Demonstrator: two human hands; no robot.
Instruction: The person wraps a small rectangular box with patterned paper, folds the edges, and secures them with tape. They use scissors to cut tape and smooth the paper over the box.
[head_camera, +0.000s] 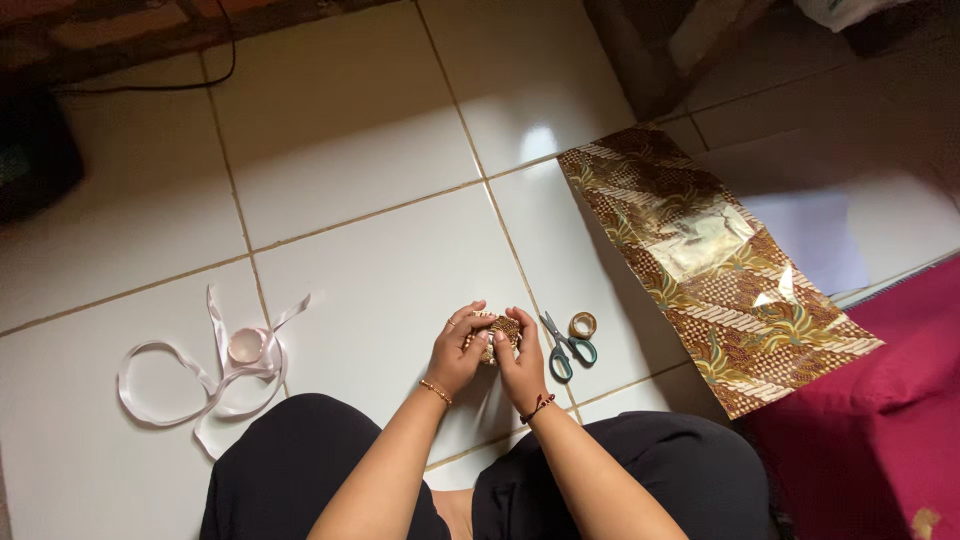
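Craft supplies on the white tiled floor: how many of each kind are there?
Small item wrapped in brown patterned paper, held in both hands: 1
Green-handled scissors: 1
Small roll of clear tape: 1
Spool of pale pink ribbon: 1
Sheet of shiny brown-and-gold patterned wrapping paper: 1
Total: 5

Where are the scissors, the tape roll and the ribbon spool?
scissors (568, 347): head view, on the pivot and handles.
tape roll (583, 324): head view, on its ring.
ribbon spool (246, 346): head view, on its top face.

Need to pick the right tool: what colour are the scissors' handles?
Teal-green handles on the scissors, seen in the head view.
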